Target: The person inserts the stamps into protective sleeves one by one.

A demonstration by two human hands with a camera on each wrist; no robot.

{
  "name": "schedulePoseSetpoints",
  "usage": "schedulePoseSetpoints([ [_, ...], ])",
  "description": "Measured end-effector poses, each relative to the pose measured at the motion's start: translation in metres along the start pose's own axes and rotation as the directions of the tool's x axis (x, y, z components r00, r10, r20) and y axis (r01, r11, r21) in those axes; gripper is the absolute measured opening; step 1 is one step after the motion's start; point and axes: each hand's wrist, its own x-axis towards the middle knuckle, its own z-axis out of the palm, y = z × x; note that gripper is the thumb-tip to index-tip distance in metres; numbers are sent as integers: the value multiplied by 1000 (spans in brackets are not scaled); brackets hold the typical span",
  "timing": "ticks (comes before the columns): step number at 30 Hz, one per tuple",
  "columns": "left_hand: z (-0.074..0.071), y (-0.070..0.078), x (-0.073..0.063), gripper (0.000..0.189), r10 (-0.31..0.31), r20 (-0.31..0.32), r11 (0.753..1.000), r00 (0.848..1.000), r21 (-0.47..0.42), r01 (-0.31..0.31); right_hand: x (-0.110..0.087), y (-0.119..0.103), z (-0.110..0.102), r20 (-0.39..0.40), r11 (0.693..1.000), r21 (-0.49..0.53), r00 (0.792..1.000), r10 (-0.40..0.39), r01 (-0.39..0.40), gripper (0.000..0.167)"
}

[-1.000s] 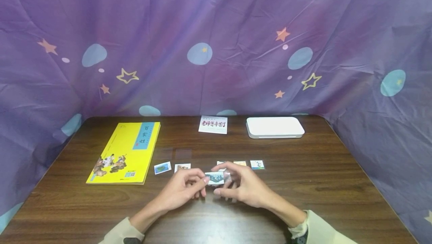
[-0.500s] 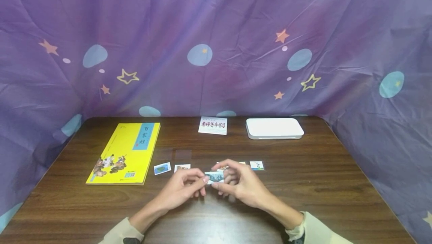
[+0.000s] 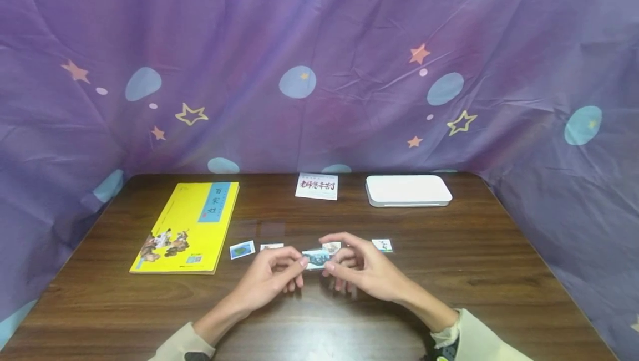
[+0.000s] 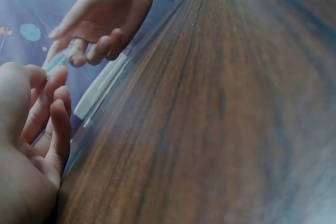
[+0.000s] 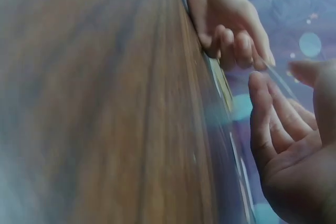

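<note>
My left hand (image 3: pixel 267 276) pinches the left end of a small postage stamp (image 3: pixel 314 259) between thumb and fingers, with a blue-green picture and white border. Facing it, my right hand (image 3: pixel 371 272) is at the stamp's right end. In the head view its thumb overlaps that end, and its index finger reaches out above. From the right wrist, the stamp appears edge-on as a thin strip (image 5: pixel 283 83) that runs between the right thumb (image 5: pixel 304 71) and fingers, which are spread apart. The left wrist view shows the stamp (image 4: pixel 56 62) spanning both hands, off the table.
Stamps lie in a row behind the hands: a blue-green one (image 3: pixel 242 249), a partly covered one (image 3: pixel 272 246), another (image 3: pixel 331 248) and one at right (image 3: pixel 382 245). A yellow book (image 3: pixel 189 233) is left, a lettered card (image 3: pixel 317 186) and white flat box (image 3: pixel 408 190) at the back.
The right thumb and fingers have shifted about the stamp's right end, closing in on it, then spreading with the index finger raised. The left hand keeps its pinch in nearly the same place.
</note>
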Motion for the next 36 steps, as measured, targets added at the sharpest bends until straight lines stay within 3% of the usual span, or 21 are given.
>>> schedulePoseSetpoints([
  [7,0,0,1,27,-34,-41,999,999,-19,34,-1,6,-9,-11,1000,-12,1000,-17,17,58],
  [17,0,-1,0,25,-36,-36,999,999,-4,36,-1,7,-8,0,999,-15,999,-32,32,49],
  [23,0,0,0,26,-22,-35,1000,999,3,23,-2,5,-6,-3,999,-30,1000,14,-14,51],
  [36,-1,0,0,29,8,-31,1000,999,-2,-8,-3,5,-7,-20,999,35,1000,-10,11,52],
])
